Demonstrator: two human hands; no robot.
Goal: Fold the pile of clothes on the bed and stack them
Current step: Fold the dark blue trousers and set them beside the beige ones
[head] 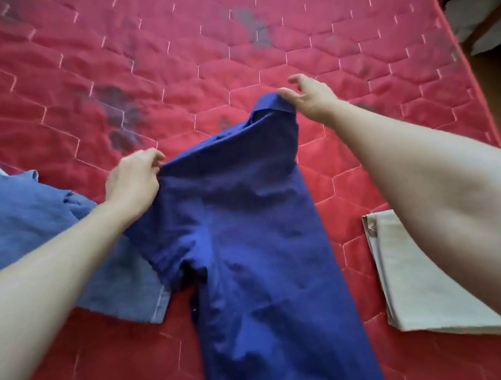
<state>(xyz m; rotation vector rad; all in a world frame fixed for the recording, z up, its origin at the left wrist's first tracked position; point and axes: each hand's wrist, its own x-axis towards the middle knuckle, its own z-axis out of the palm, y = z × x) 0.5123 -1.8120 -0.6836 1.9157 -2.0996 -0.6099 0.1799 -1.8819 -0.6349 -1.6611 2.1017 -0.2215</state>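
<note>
Both arms reach forward over the bed [219,31], which is covered by a red quilted mattress cover stitched in hexagons with several dark grey blotches.

The left hand [134,181] is curled, its fingers and thumb gripping the near-left corner of the top edge of the dark blue trousers [250,238]. The right hand [307,100] pinches the far-right corner of that same edge between thumb and forefinger, while its other fingers are spread and lifted off the cloth. The top edge of the trousers spans the gap between the two hands, sagging a little in the middle; the right hand's corner sits farther from the person and higher in the view than the left hand's corner.

From the hands, the trousers run back toward the person, below and between both forearms, to the bottom edge of the view. Whether the lower part rests flat on the bed or hangs just off it cannot be told.

Under the left forearm, to the outside of the left hand, lies a lighter blue garment [13,218], spread out, its near corner partly covered by the trousers. Under the right forearm, well behind the right hand, lies a folded pale cream cloth [420,288], apart from the trousers.
</note>
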